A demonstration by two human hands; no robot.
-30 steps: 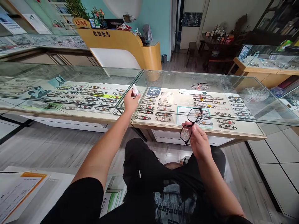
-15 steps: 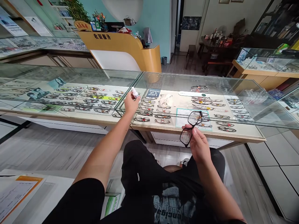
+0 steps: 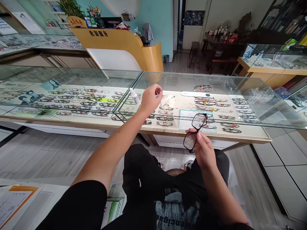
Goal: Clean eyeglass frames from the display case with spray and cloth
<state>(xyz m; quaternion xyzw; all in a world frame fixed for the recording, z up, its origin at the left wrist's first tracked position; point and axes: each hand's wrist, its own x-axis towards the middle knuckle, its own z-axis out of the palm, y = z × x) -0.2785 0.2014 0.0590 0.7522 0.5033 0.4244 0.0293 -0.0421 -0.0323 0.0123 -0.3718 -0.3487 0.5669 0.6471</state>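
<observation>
My right hand [image 3: 205, 148] pinches a pair of black-framed eyeglasses [image 3: 197, 125] near the bridge, holding them upright in front of the counter edge; the lenses look speckled with droplets. My left hand [image 3: 152, 97] is over the glass counter, fingers loosely curved and apart with nothing visible in them. A small white spray bottle [image 3: 135, 96] stands on the glass to its left. Just right of the left hand lies a crumpled cream cloth [image 3: 168, 102].
Beneath the glass top of the display counter [image 3: 203, 139] lie rows of eyeglass frames [image 3: 165, 123]. Behind it stands a yellow reception desk [image 3: 124, 41]. Papers [image 3: 16, 204] lie at the lower left, and another display case [image 3: 271, 65] is at the right.
My left hand has let go of the spray bottle, leaving it standing on the glass, and has moved right towards the cloth. My right hand still holds the eyeglasses in about the same place.
</observation>
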